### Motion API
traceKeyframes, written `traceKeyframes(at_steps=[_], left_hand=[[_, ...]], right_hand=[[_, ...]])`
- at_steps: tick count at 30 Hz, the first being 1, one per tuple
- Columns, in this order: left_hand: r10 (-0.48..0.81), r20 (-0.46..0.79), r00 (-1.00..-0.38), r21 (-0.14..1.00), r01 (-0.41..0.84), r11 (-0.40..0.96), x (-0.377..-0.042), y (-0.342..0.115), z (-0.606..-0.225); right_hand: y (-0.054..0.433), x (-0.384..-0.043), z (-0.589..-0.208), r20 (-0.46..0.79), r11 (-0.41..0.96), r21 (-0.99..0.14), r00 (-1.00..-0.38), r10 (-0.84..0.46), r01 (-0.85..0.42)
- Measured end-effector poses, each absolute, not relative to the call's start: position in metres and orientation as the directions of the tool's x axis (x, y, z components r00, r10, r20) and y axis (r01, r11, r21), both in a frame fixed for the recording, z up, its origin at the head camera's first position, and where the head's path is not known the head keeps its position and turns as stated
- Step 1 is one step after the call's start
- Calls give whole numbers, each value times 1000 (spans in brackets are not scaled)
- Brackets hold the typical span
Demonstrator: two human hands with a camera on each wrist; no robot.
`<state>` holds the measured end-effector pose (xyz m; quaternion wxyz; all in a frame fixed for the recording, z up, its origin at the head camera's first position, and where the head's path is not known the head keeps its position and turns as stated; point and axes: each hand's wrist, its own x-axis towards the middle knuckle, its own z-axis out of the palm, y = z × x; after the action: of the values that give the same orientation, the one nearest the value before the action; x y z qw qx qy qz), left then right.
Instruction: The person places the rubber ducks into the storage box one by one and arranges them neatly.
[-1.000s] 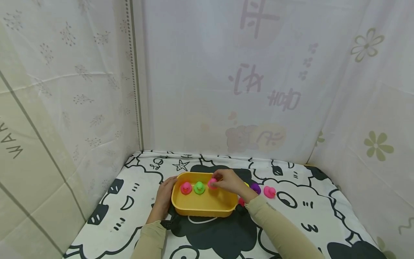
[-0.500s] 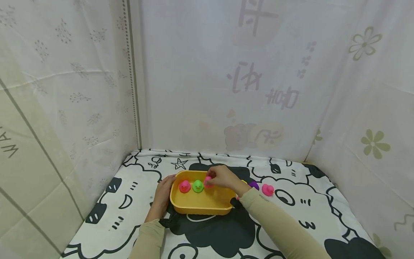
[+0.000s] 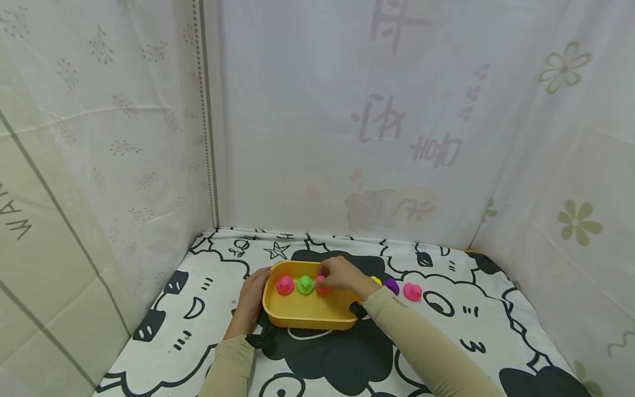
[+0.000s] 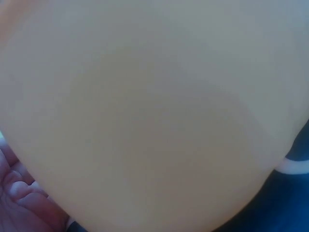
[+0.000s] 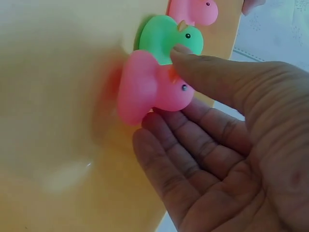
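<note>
My left hand [image 3: 253, 295] holds the left side of a yellow plastic tray [image 3: 312, 321] in the head view, fingers at its far left corner. In the left wrist view, the tray wall [image 4: 159, 125] fills most of the frame. My right hand [image 5: 217, 159] is around a pink rubber duck [image 5: 137, 87] on the tray floor. Its thumb lies by the duck's head, and the index fingertip stands apart below it. Beside that duck sit a green rubber duck [image 3: 305, 285] and another pink rubber duck [image 3: 285, 285], forming a row.
Right of the tray on the printed cloth [image 3: 446, 336] lie a purple duck [image 3: 392, 285] and a pink duck [image 3: 412, 292]. A yellow object [image 3: 377, 280] shows partly behind the right wrist. Fabric walls [image 3: 317, 110] enclose the back and sides.
The right hand has brought the pink duck left and down beside the green one, onto the tray floor. The left hand stays at the tray's left side.
</note>
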<state>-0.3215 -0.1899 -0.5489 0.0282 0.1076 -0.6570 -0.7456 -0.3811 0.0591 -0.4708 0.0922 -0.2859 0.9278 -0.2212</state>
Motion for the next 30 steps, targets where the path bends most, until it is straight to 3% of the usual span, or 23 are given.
traceKeyframes(at_steps=[11,17,30], left_hand=[[-182,-134,-974,986,-114,-118,-322,-190,-549],[-191,-131,-973,987,-111,-115,-323,-189,-549],[-189,-126,-974,987,-105,-118,-322,-190,-550]], right_hand=[[63,-384,-475,-82,724,-482,-797,-599,-494],[68,-387,-480,-69,703,-537,-807,-587,-466],[68,-384,-477,-79,717,-536,-819,-568,-445]])
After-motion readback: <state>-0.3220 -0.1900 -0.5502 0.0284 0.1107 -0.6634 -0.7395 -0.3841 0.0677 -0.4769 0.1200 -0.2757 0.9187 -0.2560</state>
